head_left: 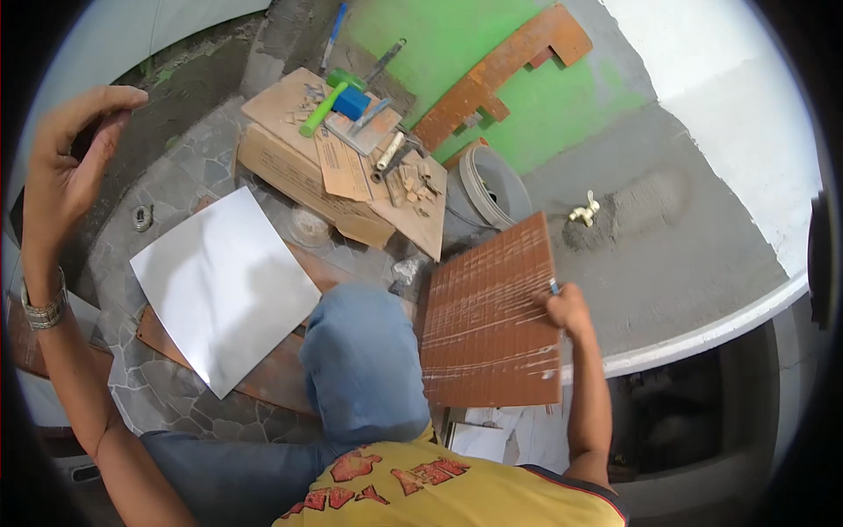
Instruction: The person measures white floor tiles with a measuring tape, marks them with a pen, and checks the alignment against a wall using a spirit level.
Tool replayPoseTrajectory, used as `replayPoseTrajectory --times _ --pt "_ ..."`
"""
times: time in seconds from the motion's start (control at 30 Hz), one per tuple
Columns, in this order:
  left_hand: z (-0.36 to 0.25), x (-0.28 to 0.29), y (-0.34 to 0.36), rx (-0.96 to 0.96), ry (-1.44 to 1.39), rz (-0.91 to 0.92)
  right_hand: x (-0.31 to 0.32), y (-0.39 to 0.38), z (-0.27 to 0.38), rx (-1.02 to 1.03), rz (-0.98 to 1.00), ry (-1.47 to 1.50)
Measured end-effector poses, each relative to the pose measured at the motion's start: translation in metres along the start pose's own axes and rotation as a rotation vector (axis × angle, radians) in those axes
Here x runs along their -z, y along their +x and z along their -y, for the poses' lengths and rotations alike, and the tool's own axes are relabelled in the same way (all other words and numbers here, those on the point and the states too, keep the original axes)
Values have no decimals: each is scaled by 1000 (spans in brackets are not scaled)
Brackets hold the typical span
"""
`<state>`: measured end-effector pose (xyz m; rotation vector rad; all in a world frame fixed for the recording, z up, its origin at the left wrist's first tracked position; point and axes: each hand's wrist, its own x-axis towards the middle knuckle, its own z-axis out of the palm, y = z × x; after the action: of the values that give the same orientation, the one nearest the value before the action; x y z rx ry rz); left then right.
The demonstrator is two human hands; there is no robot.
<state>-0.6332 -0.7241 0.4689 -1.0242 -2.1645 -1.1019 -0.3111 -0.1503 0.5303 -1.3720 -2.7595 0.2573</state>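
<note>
My left hand (75, 171) is raised at the far left, its bent fingers apart from the thumb and nothing between them. At the right edge of a brown tile (492, 321), my right hand (566, 309) is closed around a small blue-tipped tool (554, 286); most of the tool is hidden in my fingers, so its kind is unclear. The tile stands tilted beside my raised knee, showing its ridged back with whitish streaks. A glossy white tile (224, 285) lies on the floor left of my knee, partly over a brown board.
A cardboard box (285, 176) ahead bears a green-handled tool (323, 109), a blue block (351, 103) and broken tile pieces. Behind the brown tile stands a bucket (492, 189). A tap (584, 209) juts from the grey wall. A metal roll (141, 218) lies at left.
</note>
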Motion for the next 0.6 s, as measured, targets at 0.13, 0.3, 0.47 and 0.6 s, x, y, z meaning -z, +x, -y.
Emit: replayPoseTrajectory --times 0.13,0.3,0.47,0.6 --pt "-23 -23 7 -169 -38 -101 96 -53 58 12 -76 12" --pt "-52 -78 26 -52 -370 96 186 -90 101 196 -219 93" --pt "-85 -189 42 124 -673 236 230 -134 161 435 -179 203" --pt "-112 -236 14 544 -1055 221 208 -146 208 600 -259 236"
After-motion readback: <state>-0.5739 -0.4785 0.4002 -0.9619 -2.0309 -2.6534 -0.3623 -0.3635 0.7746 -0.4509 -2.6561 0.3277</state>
